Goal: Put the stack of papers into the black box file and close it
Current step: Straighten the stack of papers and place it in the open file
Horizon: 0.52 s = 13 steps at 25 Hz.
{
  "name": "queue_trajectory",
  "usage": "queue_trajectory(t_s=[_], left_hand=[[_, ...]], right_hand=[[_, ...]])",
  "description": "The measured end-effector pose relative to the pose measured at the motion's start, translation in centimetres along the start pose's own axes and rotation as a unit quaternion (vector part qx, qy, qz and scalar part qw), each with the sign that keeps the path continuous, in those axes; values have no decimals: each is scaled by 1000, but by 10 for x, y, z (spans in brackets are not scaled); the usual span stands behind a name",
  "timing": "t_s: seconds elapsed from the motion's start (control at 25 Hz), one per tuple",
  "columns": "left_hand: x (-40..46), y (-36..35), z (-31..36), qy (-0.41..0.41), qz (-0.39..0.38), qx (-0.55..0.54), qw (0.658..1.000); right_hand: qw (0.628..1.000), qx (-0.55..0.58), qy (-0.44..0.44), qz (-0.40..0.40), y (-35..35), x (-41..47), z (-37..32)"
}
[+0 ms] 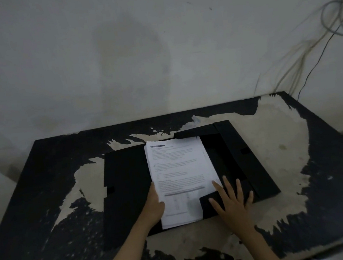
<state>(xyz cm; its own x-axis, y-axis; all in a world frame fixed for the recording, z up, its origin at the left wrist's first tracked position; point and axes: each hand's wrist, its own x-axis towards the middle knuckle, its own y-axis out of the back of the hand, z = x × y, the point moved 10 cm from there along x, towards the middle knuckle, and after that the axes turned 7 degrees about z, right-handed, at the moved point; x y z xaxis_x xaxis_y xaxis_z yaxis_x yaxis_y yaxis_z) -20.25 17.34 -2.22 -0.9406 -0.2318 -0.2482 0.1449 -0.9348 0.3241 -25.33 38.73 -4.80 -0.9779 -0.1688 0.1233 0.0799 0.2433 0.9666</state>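
The black box file [127, 184] lies unfolded flat on the table, its cover panel to the left and a narrow flap [246, 155] to the right. A stack of printed white papers [180, 178] rests on its middle section. My left hand [153, 204] touches the stack's lower left edge, fingers partly under the sheets. My right hand [232, 200] lies flat with fingers spread on the small bottom flap [207, 206], which overlaps the stack's lower right corner. A top flap [196, 132] shows beyond the papers.
The table [44, 187] is black with large worn pale patches. Its back edge meets a white wall [137, 59]. Cables [333, 19] hang down the wall at the right corner.
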Motion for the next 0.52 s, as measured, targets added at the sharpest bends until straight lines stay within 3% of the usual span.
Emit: queue_trajectory(t_s=[0.2,0.52], left_hand=[[11,-33,14,15,-19,-4,1000],[21,-66,30,79,-120,20,989]], right_hand=[[1000,8,-5,-10,-3,0,2],[999,29,-12,-17,-3,0,3]])
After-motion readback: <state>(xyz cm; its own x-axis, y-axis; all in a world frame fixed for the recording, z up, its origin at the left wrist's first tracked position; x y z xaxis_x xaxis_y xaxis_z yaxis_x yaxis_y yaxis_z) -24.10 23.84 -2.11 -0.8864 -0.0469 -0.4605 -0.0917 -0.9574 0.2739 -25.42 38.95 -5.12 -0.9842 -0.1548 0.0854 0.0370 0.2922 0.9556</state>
